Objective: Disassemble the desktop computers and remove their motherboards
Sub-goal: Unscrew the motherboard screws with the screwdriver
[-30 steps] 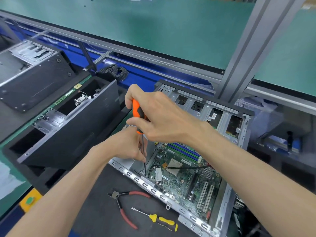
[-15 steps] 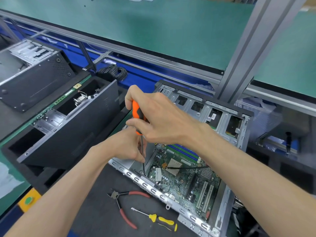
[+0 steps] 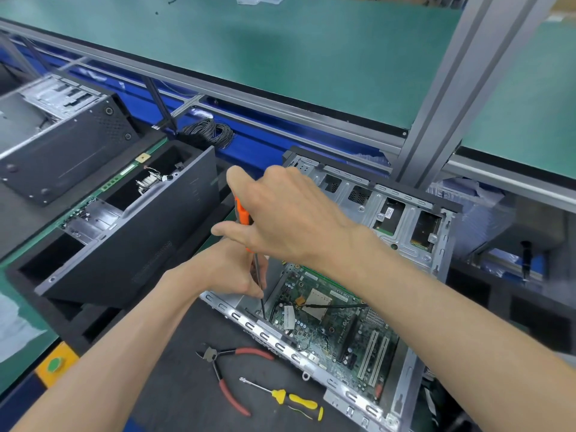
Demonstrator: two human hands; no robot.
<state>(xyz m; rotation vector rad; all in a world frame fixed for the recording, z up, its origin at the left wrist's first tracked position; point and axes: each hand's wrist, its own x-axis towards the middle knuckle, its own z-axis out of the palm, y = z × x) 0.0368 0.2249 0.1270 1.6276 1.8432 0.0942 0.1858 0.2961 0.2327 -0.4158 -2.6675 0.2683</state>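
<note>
Right hand (image 3: 290,213) rotated on screwdriver (image 3: 243,213) (left hand (image 3: 230,269) steadies shaft).

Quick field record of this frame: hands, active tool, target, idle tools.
right hand: grips the handle of the orange screwdriver
left hand: pinches the screwdriver's shaft, steadying it
tip: down at the near left corner of the motherboard
chassis: open desktop case, motherboard not yet removed
idle tools: red-handled cutters and yellow screwdriver on the dark mat, in front of the case
</note>
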